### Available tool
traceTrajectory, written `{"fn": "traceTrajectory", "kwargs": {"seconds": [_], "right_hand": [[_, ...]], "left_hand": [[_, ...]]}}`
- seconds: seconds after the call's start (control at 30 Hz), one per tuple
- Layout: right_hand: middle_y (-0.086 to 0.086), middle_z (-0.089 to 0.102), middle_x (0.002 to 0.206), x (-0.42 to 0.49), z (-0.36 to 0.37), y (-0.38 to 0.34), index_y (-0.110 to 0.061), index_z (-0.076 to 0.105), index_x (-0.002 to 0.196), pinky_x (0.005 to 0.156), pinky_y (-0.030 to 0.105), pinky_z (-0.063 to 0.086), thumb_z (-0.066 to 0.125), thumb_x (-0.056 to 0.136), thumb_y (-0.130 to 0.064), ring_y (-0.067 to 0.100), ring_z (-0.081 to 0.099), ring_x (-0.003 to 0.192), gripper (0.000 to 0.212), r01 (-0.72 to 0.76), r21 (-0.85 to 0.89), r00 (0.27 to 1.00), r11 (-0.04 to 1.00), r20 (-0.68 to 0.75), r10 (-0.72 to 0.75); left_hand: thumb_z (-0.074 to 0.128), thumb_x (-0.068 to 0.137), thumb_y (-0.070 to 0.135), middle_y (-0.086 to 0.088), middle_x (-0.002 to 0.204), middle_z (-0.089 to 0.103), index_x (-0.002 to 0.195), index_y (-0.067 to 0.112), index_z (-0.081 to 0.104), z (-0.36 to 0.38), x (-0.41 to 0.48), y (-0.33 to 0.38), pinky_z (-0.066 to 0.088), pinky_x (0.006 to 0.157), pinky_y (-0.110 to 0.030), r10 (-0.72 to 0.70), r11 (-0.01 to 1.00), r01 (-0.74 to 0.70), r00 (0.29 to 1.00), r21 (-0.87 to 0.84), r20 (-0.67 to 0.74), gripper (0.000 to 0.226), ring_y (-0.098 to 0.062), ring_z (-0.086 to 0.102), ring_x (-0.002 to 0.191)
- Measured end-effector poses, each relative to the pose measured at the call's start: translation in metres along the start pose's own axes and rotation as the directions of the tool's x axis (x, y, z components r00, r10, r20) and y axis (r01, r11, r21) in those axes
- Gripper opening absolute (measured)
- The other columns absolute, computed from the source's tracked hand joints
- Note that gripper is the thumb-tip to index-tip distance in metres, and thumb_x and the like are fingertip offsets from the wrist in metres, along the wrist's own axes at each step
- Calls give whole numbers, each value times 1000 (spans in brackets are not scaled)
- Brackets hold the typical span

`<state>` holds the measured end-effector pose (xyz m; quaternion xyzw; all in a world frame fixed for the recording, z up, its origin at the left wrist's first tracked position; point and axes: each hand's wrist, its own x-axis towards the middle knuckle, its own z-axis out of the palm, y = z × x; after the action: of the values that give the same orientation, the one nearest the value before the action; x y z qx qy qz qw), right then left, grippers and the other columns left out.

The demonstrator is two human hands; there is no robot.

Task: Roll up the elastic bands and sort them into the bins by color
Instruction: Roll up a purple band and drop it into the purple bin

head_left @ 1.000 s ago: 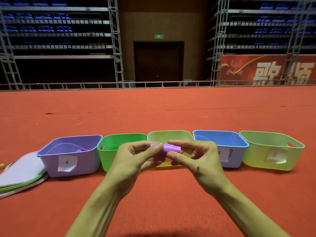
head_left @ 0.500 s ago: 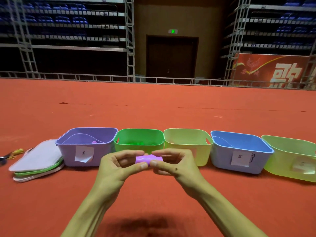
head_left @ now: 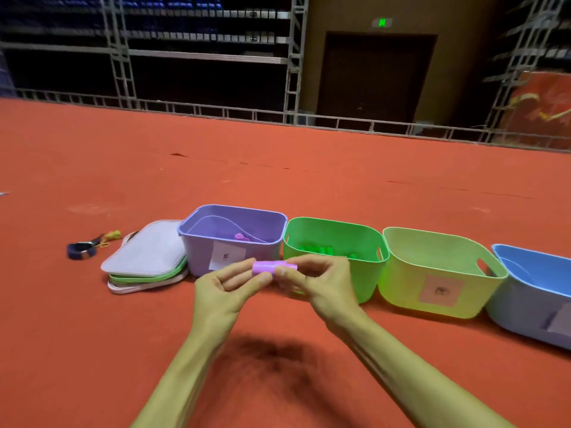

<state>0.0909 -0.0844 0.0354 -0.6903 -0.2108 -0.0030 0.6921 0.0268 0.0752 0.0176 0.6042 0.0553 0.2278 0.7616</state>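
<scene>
- Step: rolling looks finished. The purple band roll (head_left: 273, 267) is held in the air, with the left hand (head_left: 222, 293) and right hand (head_left: 323, 282) each pinching one end, fingers (head_left: 253, 281) curled on it.
- The roll sits just in front of the purple bin (head_left: 197, 257).
- Next, my guess: lift it over the rim and drop it in. Hold the pinch or it unrolls.

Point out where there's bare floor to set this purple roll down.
Bare carpet lies nearer than the lid stack, left of the left hand, which pinches the purple roll with the right hand, and behind the bins up to the railing. Crowded: purple bin, green bin, yellow-green bin and blue bin packed in a row, lid stack right beside the purple one.
</scene>
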Motion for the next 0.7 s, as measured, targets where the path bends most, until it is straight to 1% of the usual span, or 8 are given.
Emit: {"fn": "traceTrajectory", "kwargs": {"seconds": [0.07,0.17,0.23,0.33,0.4,0.5,0.6,0.7], "right_hand": [[15,77,74,42,6,-7,-14,82,76,71,55,61,93,68,-24,19,66,68,17,43,-91,999,995,-23,-45],[13,72,64,117,8,-30,-15,81,71,53,27,46,99,52,-44,8,54,56,39,79,-399,997,914,29,-74],[8,73,64,165,17,-35,-17,81,71,53,25,42,101,44,-49,9,56,59,47,90,-657,994,748,103,-29],[8,73,82,218,40,-17,-12,76,79,60,25,45,105,34,-36,22,67,76,59,69,-883,977,464,154,147],[13,71,95,240,54,5,-11,71,83,64,29,50,104,39,-20,31,68,88,55,112,-930,964,349,186,187],[18,68,113,258,70,32,-10,67,98,68,32,50,89,63,-7,36,67,99,41,228,-940,939,256,281,196],[15,64,101,267,81,47,-13,60,93,65,31,47,92,59,-2,31,61,83,47,318,-932,901,177,355,250],[8,55,90,270,90,60,-11,65,102,65,31,45,98,56,-13,29,57,79,57,374,-918,877,131,396,273]], "left_hand": [[86,58,25,-18,94,78,108,0,75,-18,21,-10,61,84,-28,-49,998,46,995,-40,-88,57,-27,77,90],[87,64,35,-14,76,78,83,9,81,-40,37,-43,63,69,-25,-51,977,96,971,188,-235,33,-28,77,75],[88,66,42,-6,66,76,74,19,81,-49,35,-71,63,65,-31,-28,910,129,968,395,-251,25,-23,75,65],[92,69,35,3,59,74,70,21,80,-55,36,-97,60,64,-29,28,843,126,960,523,-277,19,-17,73,58],[93,67,37,6,58,73,68,23,80,-53,41,-103,58,67,-25,67,811,99,963,576,-260,19,-14,73,58],[94,64,36,4,55,71,64,24,80,-52,42,-106,56,63,-20,73,803,84,969,591,-238,18,-10,69,52],[97,61,28,1,52,70,61,23,80,-51,46,-111,52,57,-15,88,812,77,964,579,-252,18,-5,59,44],[97,59,26,0,49,68,61,22,79,-50,49,-113,47,53,-8,110,814,62,960,577,-259,18,-1,57,41]]}}
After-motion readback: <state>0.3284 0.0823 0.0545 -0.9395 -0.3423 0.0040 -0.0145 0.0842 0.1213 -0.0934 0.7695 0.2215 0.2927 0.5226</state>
